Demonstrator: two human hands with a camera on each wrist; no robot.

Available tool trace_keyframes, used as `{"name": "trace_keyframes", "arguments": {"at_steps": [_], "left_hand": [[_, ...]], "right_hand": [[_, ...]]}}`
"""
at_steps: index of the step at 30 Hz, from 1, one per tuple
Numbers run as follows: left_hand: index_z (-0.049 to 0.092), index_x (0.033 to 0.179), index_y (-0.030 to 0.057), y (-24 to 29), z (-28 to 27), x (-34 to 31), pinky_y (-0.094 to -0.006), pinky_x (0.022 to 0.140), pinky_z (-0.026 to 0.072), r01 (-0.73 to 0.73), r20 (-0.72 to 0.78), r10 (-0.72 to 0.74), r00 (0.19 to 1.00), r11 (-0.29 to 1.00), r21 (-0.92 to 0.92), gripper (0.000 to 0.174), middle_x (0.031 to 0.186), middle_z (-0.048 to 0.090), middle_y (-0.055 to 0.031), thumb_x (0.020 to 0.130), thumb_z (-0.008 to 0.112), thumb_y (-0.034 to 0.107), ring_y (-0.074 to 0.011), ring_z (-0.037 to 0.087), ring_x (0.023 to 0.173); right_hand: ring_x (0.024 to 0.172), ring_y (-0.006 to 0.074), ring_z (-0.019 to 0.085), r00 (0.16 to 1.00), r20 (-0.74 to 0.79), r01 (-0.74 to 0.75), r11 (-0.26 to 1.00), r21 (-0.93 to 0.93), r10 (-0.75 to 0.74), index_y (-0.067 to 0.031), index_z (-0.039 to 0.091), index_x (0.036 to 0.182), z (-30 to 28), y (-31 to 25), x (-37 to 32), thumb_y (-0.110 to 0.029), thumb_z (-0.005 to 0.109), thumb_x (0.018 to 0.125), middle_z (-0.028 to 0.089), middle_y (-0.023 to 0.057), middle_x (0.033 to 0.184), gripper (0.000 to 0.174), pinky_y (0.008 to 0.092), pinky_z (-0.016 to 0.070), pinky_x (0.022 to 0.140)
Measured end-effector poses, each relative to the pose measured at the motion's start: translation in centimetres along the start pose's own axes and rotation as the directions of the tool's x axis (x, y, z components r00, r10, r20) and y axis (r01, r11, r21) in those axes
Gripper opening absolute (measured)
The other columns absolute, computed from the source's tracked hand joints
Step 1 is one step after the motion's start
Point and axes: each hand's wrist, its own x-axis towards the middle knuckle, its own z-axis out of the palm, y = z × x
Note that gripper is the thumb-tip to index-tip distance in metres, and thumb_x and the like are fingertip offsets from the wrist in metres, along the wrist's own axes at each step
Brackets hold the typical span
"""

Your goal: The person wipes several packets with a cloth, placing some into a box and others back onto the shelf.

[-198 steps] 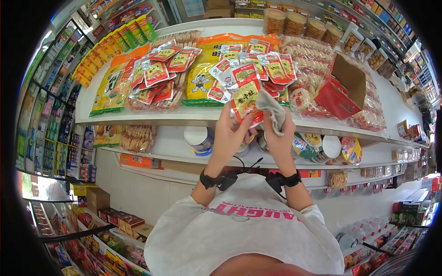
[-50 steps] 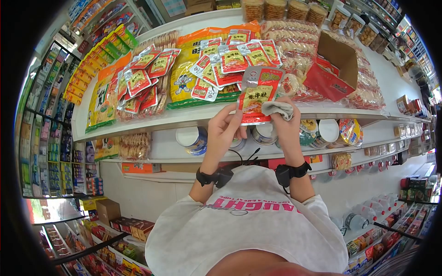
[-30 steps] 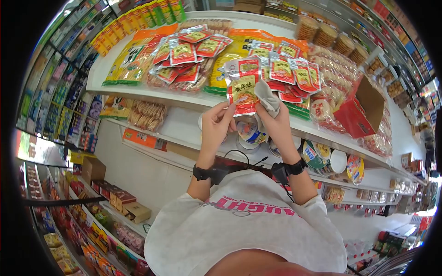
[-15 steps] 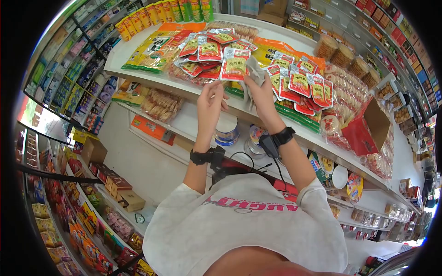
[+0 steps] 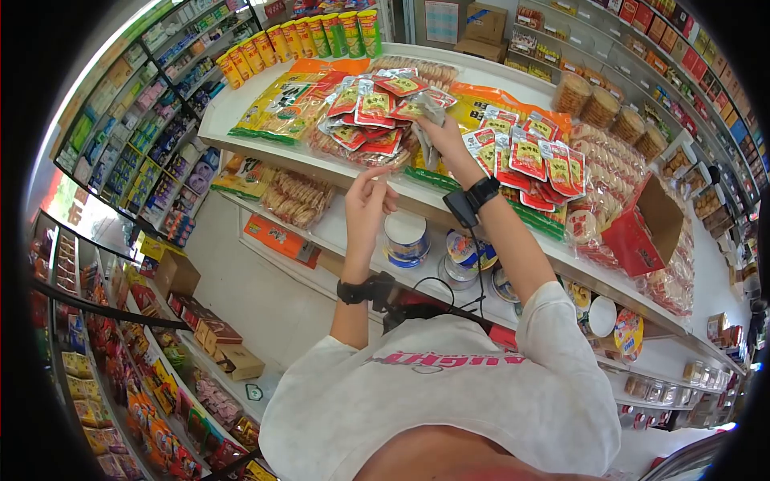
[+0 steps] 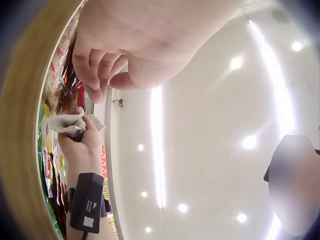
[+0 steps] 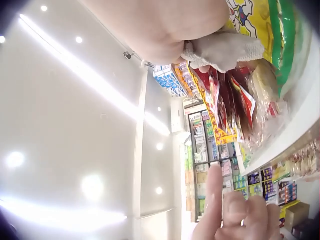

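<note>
My right hand (image 5: 451,143) grips a grey cloth (image 5: 426,147) over the left pile of red-and-silver snack pouches (image 5: 374,106). In the right wrist view the cloth (image 7: 227,50) overlaps the pouches' edges; the fingertips are mostly hidden behind it. The pile lies on clear packs of round crackers. My left hand (image 5: 369,200) hovers by the shelf's front edge, holding nothing, index finger fairly straight and the others loosely curled. A second pouch pile (image 5: 525,154) spreads over a yellow-and-green snack bag to the right.
An open red carton (image 5: 642,226) stands on cracker packs at the right. Yellow and green canisters (image 5: 305,40) line the back left, biscuit tubs (image 5: 600,108) the back right. Below the front edge, a lower shelf holds lidded tubs (image 5: 407,234) and cracker packs.
Both hands held a pouch with the cloth earlier. The left hand let go, and the right carried the pouch leftward onto the left pile. The head view swung left.
</note>
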Motion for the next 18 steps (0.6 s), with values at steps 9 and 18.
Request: {"name": "trace_keyframes", "arguments": {"at_steps": [9,18], "left_hand": [[0.059,0.130,0.0032,-2.0,2.0,0.2,-0.0232,0.064,0.0483,0.030,0.042,-0.035,0.999,0.994,0.103,0.032,0.098,0.067,-0.0050,0.100,0.059,0.014,-0.0091,0.063,0.076],[0.053,0.137,0.0018,-2.1,10.1,5.2,-0.0519,0.115,0.0312,-0.708,0.561,0.436,0.704,0.368,0.602,0.044,0.136,0.057,-0.0226,0.094,0.061,0.006,-0.0414,0.047,0.134]], "right_hand": [[0.105,0.0280,0.067,0.994,-0.092,0.037,0.958,-0.285,-0.066,0.0059,0.042,0.130,-2.3,-4.0,-9.7,-0.042,0.074,0.088,0.065,0.0238,0.116,0.071,0.0373,0.0535,0.087],[0.106,0.0138,0.060,0.975,-0.223,-0.019,0.999,-0.030,0.012,-0.0006,0.054,0.130,-9.9,-9.6,-23.7,-0.026,0.075,0.091,0.066,0.0091,0.117,0.051,0.0298,0.0491,0.092]]}}
